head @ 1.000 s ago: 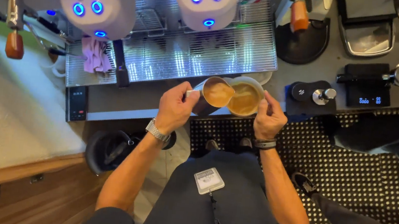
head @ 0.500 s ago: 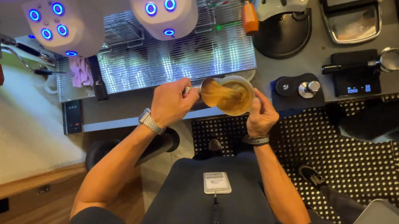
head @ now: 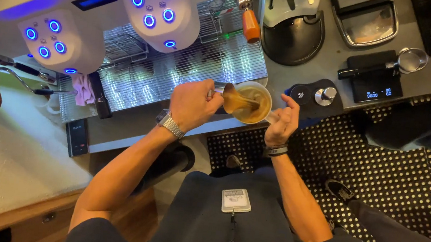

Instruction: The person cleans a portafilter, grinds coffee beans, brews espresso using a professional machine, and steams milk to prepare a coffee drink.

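The left hand (head: 191, 103) grips a tilted pitcher (head: 229, 98), apparently pouring into the cup (head: 254, 105); the right hand (head: 282, 123) cradles it, fingers curled.

Single head-worn view, straight down, close above espresso machine (head: 143, 42) and counter (head: 0, 156)

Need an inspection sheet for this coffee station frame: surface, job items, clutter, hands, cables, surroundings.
Surface: steel drip grate of the espresso machine, grey counter beside it.
Job's things: small pitcher tipped over a cup of brown coffee.
Clutter: pink cloth, tamper on a dark mat, scale.
Hands: left hand holds the pitcher; right hand holds the cup.
Cables: nothing seen.
Surroundings: dotted black floor mat, another person's shoe.
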